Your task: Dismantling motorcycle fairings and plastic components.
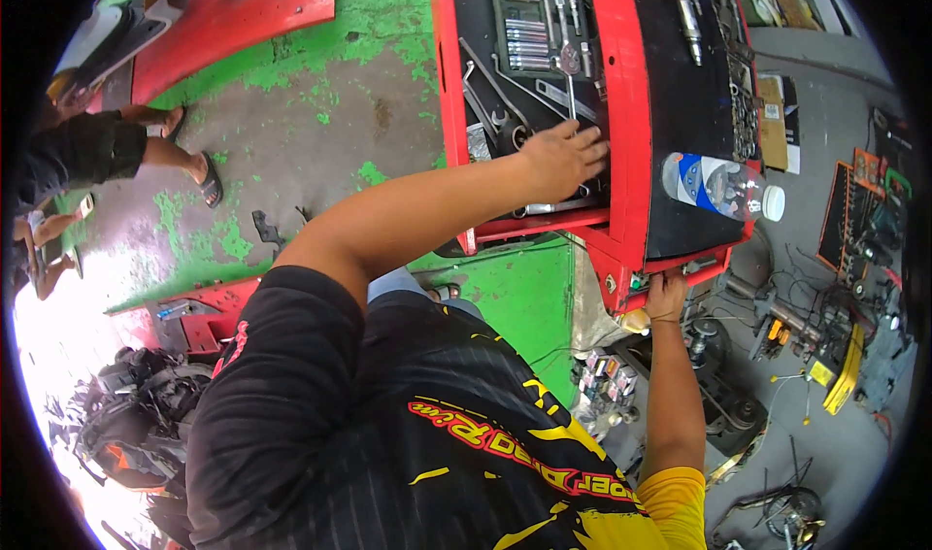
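My left hand [566, 165] reaches over the pulled-out drawer of a red tool cart [626, 84], palm down with its fingers stretched and apart. Just past its fingertips lies a ratchet [570, 62], partly over a dark socket tray [526, 35]. Several wrenches [497, 94] lie loose in the drawer, left of the hand. Another chrome tool [555, 206] shows below the palm. My right hand [666, 296] is at the near end of the cart, beside its red end rail [707, 273]; its fingers are partly hidden there.
A clear plastic bottle [723, 187] lies on the cart's black top. Another person's legs [155, 147] stand at the far left on the worn green floor. Motor parts [146, 395] are heaped at lower left. More tools and a yellow-handled item [847, 370] lie at right.
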Demonstrator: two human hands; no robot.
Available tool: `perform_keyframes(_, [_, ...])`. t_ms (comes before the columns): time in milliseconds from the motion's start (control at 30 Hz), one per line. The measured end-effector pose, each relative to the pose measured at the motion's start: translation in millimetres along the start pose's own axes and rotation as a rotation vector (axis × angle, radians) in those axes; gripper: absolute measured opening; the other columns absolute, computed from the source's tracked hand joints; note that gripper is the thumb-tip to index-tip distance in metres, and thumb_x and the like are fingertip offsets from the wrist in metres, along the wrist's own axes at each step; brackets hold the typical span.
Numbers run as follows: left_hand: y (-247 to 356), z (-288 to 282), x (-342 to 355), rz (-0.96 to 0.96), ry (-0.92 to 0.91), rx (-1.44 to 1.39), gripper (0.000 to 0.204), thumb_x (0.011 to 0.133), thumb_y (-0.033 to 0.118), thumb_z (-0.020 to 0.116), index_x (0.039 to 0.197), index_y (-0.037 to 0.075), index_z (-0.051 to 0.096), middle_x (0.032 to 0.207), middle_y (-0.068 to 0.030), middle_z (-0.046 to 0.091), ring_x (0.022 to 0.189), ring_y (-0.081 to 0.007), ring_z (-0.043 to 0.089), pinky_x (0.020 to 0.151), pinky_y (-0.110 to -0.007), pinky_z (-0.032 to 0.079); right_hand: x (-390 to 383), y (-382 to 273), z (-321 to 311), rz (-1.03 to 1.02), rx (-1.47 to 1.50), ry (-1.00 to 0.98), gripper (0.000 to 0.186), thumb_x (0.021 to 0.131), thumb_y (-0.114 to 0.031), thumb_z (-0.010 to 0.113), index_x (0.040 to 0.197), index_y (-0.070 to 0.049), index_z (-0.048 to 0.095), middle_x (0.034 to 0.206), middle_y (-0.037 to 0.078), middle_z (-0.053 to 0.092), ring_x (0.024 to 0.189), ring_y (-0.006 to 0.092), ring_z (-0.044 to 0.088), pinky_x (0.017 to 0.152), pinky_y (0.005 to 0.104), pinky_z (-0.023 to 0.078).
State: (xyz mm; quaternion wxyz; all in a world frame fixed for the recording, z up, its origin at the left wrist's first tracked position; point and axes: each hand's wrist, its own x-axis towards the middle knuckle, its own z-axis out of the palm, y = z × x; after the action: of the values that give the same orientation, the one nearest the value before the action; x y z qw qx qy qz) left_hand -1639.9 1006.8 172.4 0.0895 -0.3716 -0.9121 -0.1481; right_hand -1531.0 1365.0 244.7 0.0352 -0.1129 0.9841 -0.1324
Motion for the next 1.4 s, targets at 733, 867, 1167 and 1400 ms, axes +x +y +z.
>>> perform_keyframes(733, [-2.8,33.9,67.2,-0.187,-0.271,0.01,0.049,0.098,0.028,0.047,0.142,0.009,0.054,0.153,-0.0113,0.045,0.145,-0.0303,0.035,0.117,-0.046,0.02,-12.1,37.8,4.0,0.147,-0.006,-0.173,0.044,0.094,-0.036,0.05,0.1,0.003,0.069,0.092,0.028,0.069,0.092,0.0458,0.067,0.079,0.0499,0.05])
perform_keyframes(867, [-11.4,46.5,81.3,-0.172,-0.11,-0.047,0.036,0.092,0.024,0.054,0.125,0.014,0.067,0.131,-0.0032,0.063,0.124,-0.0209,0.051,0.102,-0.039,0.035,-9.9,29.4,1.7,0.121,-0.065,-0.221,0.052,0.095,-0.044,0.047,0.103,0.003,0.069,0.096,0.029,0.068,0.098,0.0488,0.064,0.083,0.052,0.049])
perform_keyframes(1167, [-49.2,11.6,49.3,0.104,-0.014,0.165,0.02,0.089,0.027,0.057,0.099,0.023,0.074,0.102,0.0068,0.068,0.106,-0.0173,0.056,0.092,-0.035,0.04,-4.9,20.5,2.2,0.038,-0.021,-0.158,0.041,0.09,-0.035,0.046,0.098,-0.004,0.071,0.093,0.026,0.067,0.095,0.0475,0.063,0.084,0.0524,0.049])
perform_keyframes(1400, [-96.8,-107.2,-60.4,-0.164,0.191,-0.122,0.02,0.087,0.019,0.061,0.104,0.009,0.065,0.108,-0.0104,0.065,0.106,-0.0291,0.058,0.096,-0.048,0.043,-5.1,8.2,1.0,-0.094,0.028,0.047,0.03,0.087,-0.021,0.051,0.1,-0.001,0.068,0.095,0.027,0.067,0.09,0.0472,0.063,0.08,0.0518,0.049])
